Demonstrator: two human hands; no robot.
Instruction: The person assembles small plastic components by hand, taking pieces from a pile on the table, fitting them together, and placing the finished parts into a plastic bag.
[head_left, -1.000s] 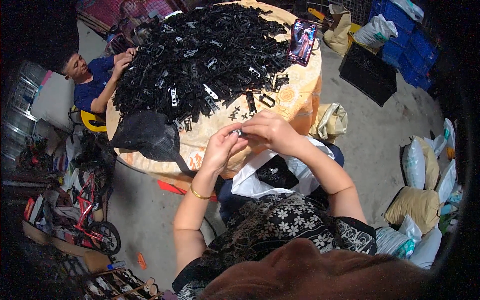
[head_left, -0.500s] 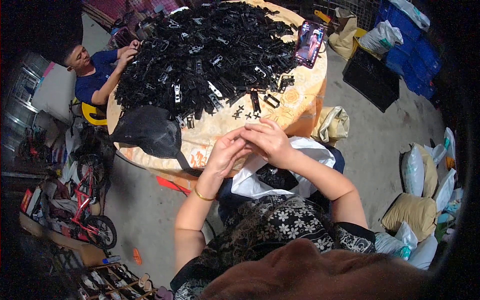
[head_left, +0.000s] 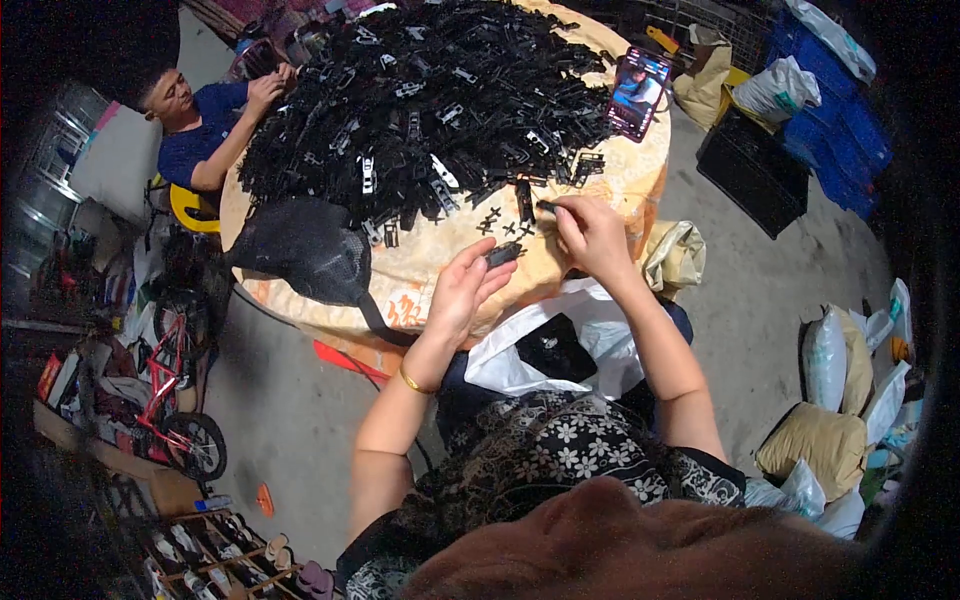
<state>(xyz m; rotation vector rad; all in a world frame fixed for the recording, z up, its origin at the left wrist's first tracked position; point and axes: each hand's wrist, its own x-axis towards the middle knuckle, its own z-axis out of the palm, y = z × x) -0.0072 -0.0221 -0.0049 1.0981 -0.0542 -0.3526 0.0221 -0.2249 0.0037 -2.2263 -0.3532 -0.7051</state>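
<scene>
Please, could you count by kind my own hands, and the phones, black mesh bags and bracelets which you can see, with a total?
Hands: 2 (left hand holding a black part; right hand with another at its fingers)
Phone: 1
Mesh bag: 1
Bracelet: 1
Total: 5

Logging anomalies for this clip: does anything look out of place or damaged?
A lone orange object, perhaps a slipper, lies on the floor, apart from the shoe rack, so it looks misplaced. No damage stands out.
</scene>
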